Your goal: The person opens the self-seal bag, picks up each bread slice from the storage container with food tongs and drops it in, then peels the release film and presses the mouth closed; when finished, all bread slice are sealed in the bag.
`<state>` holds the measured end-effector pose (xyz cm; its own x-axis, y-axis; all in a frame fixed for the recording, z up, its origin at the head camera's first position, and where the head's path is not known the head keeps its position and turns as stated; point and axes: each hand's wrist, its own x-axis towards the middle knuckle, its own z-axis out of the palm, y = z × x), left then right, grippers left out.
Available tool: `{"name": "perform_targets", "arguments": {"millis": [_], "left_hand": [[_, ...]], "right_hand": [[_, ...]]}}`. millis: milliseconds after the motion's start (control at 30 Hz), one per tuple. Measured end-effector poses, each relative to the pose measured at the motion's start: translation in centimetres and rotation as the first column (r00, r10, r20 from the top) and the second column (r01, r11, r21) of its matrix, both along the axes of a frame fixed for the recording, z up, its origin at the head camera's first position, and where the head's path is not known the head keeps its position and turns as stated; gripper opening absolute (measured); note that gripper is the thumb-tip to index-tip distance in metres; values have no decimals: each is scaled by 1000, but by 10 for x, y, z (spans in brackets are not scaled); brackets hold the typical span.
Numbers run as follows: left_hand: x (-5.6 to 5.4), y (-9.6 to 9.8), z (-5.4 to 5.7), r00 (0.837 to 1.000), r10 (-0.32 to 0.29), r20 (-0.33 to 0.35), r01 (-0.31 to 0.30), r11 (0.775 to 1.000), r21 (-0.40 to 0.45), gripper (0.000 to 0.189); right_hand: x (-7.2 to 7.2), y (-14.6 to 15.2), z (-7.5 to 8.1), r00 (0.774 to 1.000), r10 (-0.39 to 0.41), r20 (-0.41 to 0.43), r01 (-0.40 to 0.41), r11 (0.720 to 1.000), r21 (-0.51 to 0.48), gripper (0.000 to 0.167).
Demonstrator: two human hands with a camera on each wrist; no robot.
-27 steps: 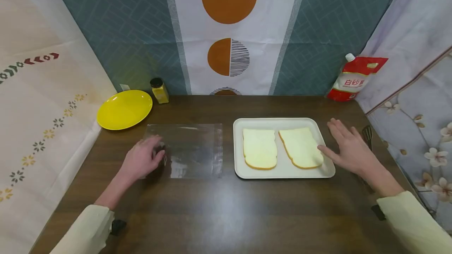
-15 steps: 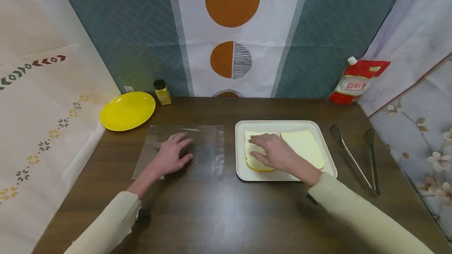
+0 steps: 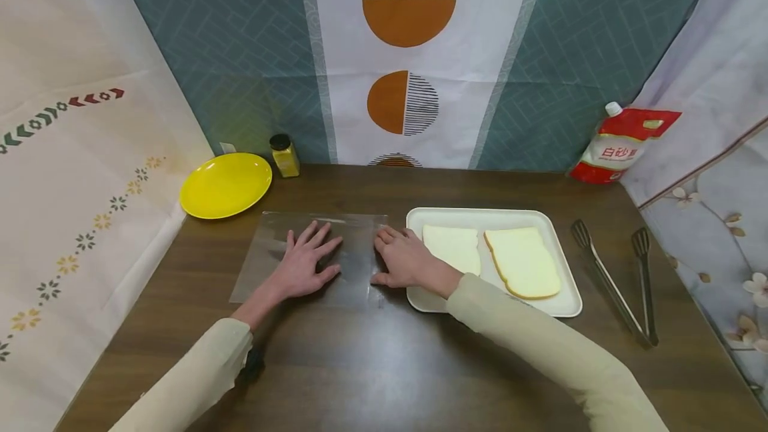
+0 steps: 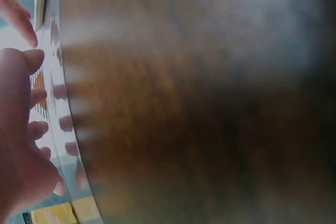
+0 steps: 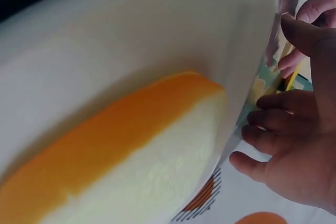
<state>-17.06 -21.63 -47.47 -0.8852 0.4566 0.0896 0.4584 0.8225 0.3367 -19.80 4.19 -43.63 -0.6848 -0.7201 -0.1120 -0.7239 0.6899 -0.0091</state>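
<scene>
A clear plastic bag (image 3: 354,242) lies flat on the brown table, a strip along its right end. My left hand (image 3: 305,265) is over its middle with fingers spread; whether the fingertips press on it I cannot tell. At the bag's right end is my right hand (image 3: 408,260), its fingers loosely bent and holding nothing that I can see. The right wrist view has that hand (image 5: 299,140) beside the white tray (image 5: 131,35). Two slices of bread lie on the tray: a left slice (image 3: 453,245), partly behind my right hand and wrist, and a right slice (image 3: 525,262).
Metal tongs (image 3: 615,292) lie spread on the table right of the tray. A yellow plate (image 3: 226,185) and a small yellow jar (image 3: 285,155) with a black lid are at the back left. A red and white pouch (image 3: 621,145) stands at the back right.
My right hand has swept left from beside the tongs, across the tray, to the bag's right end. My left hand has moved right onto the bag's middle and spread its fingers.
</scene>
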Motion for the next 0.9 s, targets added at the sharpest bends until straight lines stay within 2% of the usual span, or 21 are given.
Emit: {"name": "perform_targets", "arguments": {"millis": [200, 533, 767, 900], "left_hand": [[1, 1, -1, 998, -3, 60, 4, 1000, -22, 67], [-3, 2, -7, 999, 13, 39, -12, 1000, -25, 67], [-1, 2, -7, 999, 23, 40, -23, 1000, -13, 67], [0, 1, -6, 999, 33, 32, -33, 999, 8, 61]], "right_hand": [[1, -3, -3, 999, 19, 28, -20, 1000, 17, 82], [-4, -3, -5, 997, 72, -10, -72, 996, 46, 78], [-5, -3, -6, 997, 83, 10, -83, 995, 49, 78], [-5, -4, -6, 997, 78, 25, -79, 995, 64, 77]]}}
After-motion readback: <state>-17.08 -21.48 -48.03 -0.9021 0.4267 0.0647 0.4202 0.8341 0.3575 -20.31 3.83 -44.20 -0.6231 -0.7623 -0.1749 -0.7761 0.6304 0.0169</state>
